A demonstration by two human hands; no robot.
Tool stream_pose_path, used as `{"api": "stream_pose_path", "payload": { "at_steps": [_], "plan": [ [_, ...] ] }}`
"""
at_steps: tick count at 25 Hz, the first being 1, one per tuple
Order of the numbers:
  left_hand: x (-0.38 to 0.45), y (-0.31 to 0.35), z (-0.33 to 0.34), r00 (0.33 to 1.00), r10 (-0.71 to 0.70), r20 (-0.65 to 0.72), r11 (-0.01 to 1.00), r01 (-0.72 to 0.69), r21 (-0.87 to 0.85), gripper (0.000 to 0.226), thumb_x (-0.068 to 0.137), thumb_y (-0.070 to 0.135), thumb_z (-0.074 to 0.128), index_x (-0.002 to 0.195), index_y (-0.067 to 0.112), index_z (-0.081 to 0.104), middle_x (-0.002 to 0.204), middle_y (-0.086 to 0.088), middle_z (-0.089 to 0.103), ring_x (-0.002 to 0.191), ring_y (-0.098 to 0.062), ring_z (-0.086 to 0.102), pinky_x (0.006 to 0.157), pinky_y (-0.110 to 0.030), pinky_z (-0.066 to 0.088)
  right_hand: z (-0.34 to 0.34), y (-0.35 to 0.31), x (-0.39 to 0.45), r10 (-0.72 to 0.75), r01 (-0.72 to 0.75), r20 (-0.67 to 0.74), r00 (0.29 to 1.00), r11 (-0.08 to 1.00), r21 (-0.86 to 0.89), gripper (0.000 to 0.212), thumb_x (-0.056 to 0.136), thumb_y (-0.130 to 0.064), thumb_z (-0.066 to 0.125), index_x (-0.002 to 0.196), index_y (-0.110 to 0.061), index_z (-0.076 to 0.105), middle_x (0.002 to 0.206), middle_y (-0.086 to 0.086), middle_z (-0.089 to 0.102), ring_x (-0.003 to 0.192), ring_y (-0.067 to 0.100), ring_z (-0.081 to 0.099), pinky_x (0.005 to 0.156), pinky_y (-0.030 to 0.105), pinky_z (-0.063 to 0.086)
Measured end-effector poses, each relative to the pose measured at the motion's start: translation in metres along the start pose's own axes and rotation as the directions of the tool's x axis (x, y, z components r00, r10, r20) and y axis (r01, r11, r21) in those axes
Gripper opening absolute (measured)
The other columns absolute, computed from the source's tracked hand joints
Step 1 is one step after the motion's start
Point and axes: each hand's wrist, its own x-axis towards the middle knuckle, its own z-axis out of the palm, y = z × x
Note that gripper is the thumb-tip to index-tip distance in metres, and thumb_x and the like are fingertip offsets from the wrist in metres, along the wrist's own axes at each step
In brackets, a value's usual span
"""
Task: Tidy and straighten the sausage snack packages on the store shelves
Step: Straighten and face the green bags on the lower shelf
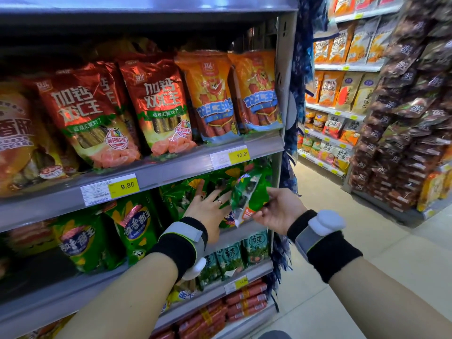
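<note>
Store aisle, grey metal shelves [156,174] stacked w/ sausage snack packs; another snack rack across the aisle to the right, tiled floor. Top tier shown: red packs [156,106] and orange packs [212,96], standing fairly upright. Yellow price tags [124,185] on the shelf lip.

Action is one tier down, right end. Row of green packs [132,223] there; far-right section looks messy, foil crumpled and leaning.

Right hand [281,212] holds one green package [247,196] pulled out in front of the shelf, thumb & fingers curled round its lower right edge. Pkg is tilted, long axis running roughly bottom-left to top-right, top corner toward the shelf opening, edge-on to the viewer rather than face-out.

Left hand [208,206] spread flat, fingers straight, pressing on the green packs still in the slot, just left of the held pkg and almost touching it. Ring on one finger. Both wrists wear black bands w/ grey straps.

Key relation: slot lies ahead and slightly left of the held pkg, behind/beside left hand. Rt hand has it, so prob. needs to rotate the pkg upright, face forward, then slide in to the right of the left hand's stack. Left hand looks to be holding the row back to make room. Risk: neighbours flop fwd when the left hand lifts.
</note>
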Motion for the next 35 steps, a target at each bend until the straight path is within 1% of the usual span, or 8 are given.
{"api": "stream_pose_path", "payload": {
  "at_steps": [5,8,10,13,17,22,27,35],
  "plan": [
    [0.003,-0.005,0.006,0.999,0.02,-0.043,0.997,-0.023,-0.068,0.076,0.084,0.024,0.052,0.153,0.033,0.022,0.166,0.004,0.002,0.152,-0.023,-0.005,0.112,-0.071,-0.006,0.002,0.005,0.038,0.008,0.042,-0.14,0.99,0.937,0.346,0.035,0.106,-0.026,0.032,0.117,-0.003,0.056,0.104,0.022,0.063,0.066,0.028,0.066,0.032,0.021,0.043],
    [0.006,-0.006,0.003,0.999,0.029,-0.017,0.995,-0.03,-0.094,0.077,0.084,0.021,0.052,0.154,0.032,0.02,0.167,0.006,-0.005,0.153,-0.021,-0.008,0.113,-0.07,-0.01,-0.007,-0.002,0.055,-0.003,0.02,-0.291,0.957,0.998,0.057,0.045,0.105,-0.045,0.022,0.132,-0.016,0.043,0.102,0.024,0.071,0.052,0.021,0.053,0.046,0.027,0.052],
    [0.008,-0.006,0.002,0.999,0.026,-0.03,0.995,-0.029,-0.099,0.077,0.085,0.02,0.051,0.154,0.031,0.02,0.167,0.007,-0.004,0.153,-0.021,-0.007,0.113,-0.069,-0.009,-0.012,-0.008,0.064,0.004,-0.143,-0.427,0.904,0.945,-0.295,0.073,0.102,-0.054,0.019,0.114,0.005,0.059,0.085,0.021,0.076,0.055,0.023,0.051,0.057,0.034,0.054],
    [0.008,-0.006,0.008,0.997,0.031,-0.064,0.996,-0.036,-0.08,0.077,0.085,0.022,0.051,0.154,0.032,0.019,0.167,0.006,-0.004,0.153,-0.021,-0.006,0.113,-0.07,-0.007,-0.014,-0.005,0.063,-0.441,-0.169,-0.542,0.715,0.643,-0.747,0.07,0.101,-0.051,0.029,0.076,0.004,0.067,0.061,0.015,0.064,0.06,0.031,0.056,0.063,0.037,0.052],
    [0.007,-0.005,0.017,0.995,0.04,-0.088,0.999,-0.042,-0.021,0.079,0.086,0.025,0.052,0.155,0.032,0.015,0.167,0.004,-0.01,0.153,-0.023,-0.009,0.113,-0.069,-0.01,-0.014,0.029,0.053,-0.886,0.166,-0.02,0.463,0.109,-0.98,0.02,0.095,-0.028,0.05,0.078,-0.017,0.049,0.075,0.005,0.056,0.071,0.029,0.053,0.062,0.032,0.037],
    [0.008,-0.009,0.025,0.988,0.057,-0.144,0.998,-0.055,0.015,0.082,0.082,0.025,0.057,0.154,0.03,0.018,0.167,0.001,-0.006,0.153,-0.024,-0.007,0.113,-0.069,-0.006,-0.002,-0.014,0.091,-0.693,-0.022,-0.052,0.719,0.051,-0.998,0.043,0.082,-0.012,0.059,0.12,-0.007,0.04,0.111,0.02,0.056,0.099,0.039,0.059,0.075,0.035,0.041],
    [-0.01,-0.02,0.037,0.963,0.084,-0.257,0.995,-0.066,0.079,0.067,0.066,0.02,0.074,0.129,0.017,0.051,0.148,-0.012,0.043,0.145,-0.033,0.028,0.117,-0.063,0.015,-0.004,0.013,0.062,-0.747,0.014,0.091,0.659,-0.108,-0.994,0.031,0.088,-0.029,0.056,0.11,-0.012,0.043,0.109,0.015,0.061,0.085,0.035,0.06,0.068,0.04,0.049],
    [-0.029,-0.039,0.058,0.994,0.045,-0.099,0.911,0.0,0.412,0.059,0.101,0.025,0.045,0.153,0.017,0.018,0.165,-0.015,0.007,0.151,-0.035,0.001,0.118,-0.059,0.002,0.027,0.062,0.095,-0.531,-0.189,-0.166,0.831,0.01,-0.982,0.105,0.072,-0.06,0.071,0.146,-0.008,0.016,0.136,0.016,0.053,0.117,0.037,0.058,0.093,0.047,0.05]
  ]
}}
